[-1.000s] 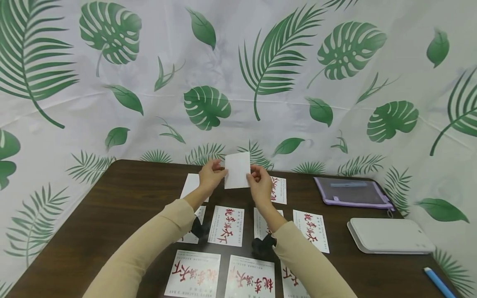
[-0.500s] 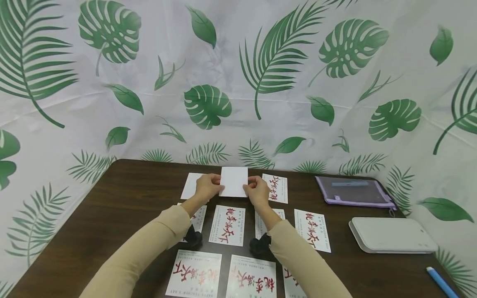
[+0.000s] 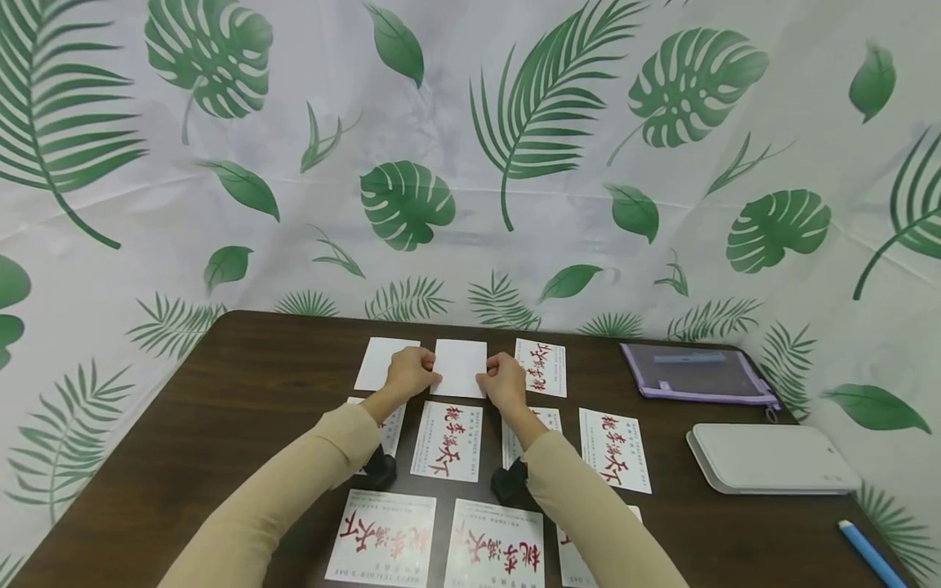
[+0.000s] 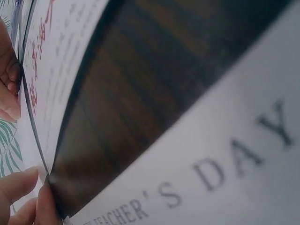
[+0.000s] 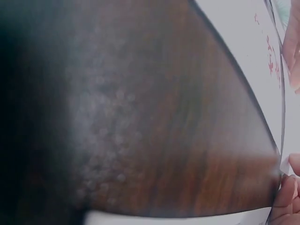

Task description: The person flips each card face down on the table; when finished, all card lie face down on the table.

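Observation:
A blank white card [image 3: 461, 367] lies at the table's back, in the middle of the far row. My left hand [image 3: 408, 372] pinches its left edge near the front corner, and my right hand [image 3: 504, 380] pinches the right edge. Thumb and fingers of the left hand [image 4: 23, 199] show at the card edge in the left wrist view; those of the right hand [image 5: 287, 197] sit at the border of the right wrist view. To the left is another blank card [image 3: 378, 359], partly behind the left hand. A card with red writing [image 3: 542, 367] lies to the right.
Nearer rows hold several cards with red characters, among them one card [image 3: 447, 441] in the middle and another [image 3: 614, 449] at right; forearms cover some. Farther right are a purple-edged mesh pouch [image 3: 698, 376], a white flat case [image 3: 772, 459] and a blue pen [image 3: 871, 554].
Both hands have lowered the blank card from a raised, upright pose down to the table, between the other two far-row cards. The grip at both sides stays.

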`<state>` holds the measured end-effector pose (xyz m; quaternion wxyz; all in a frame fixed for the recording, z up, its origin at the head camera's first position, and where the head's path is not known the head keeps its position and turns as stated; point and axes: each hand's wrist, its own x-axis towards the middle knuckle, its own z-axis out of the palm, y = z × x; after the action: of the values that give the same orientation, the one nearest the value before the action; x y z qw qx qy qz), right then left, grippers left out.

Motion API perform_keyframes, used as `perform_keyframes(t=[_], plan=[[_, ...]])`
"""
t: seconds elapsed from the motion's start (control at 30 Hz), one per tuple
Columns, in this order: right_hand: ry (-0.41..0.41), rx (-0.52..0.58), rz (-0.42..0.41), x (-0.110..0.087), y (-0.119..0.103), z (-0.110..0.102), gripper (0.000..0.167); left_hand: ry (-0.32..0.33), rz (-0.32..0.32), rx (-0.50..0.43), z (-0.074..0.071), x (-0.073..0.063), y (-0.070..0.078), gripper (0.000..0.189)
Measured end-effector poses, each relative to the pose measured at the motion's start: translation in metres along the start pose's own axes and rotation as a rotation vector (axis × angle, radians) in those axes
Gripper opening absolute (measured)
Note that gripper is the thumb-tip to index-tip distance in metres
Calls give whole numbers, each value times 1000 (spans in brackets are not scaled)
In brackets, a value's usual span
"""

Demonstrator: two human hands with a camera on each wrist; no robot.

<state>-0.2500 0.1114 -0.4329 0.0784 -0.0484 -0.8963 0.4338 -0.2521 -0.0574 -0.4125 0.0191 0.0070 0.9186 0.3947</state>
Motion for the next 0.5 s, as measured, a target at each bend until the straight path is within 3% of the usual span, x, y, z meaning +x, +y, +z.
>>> perform_keyframes(t=[0.33,0.5], plan=[[37,-68,-62,3,-2,-1,24,-2,40,92,0,5,7,33],[57,-22,-80,5,-1,-5,28,-11,52,126,-3,5,9,25]])
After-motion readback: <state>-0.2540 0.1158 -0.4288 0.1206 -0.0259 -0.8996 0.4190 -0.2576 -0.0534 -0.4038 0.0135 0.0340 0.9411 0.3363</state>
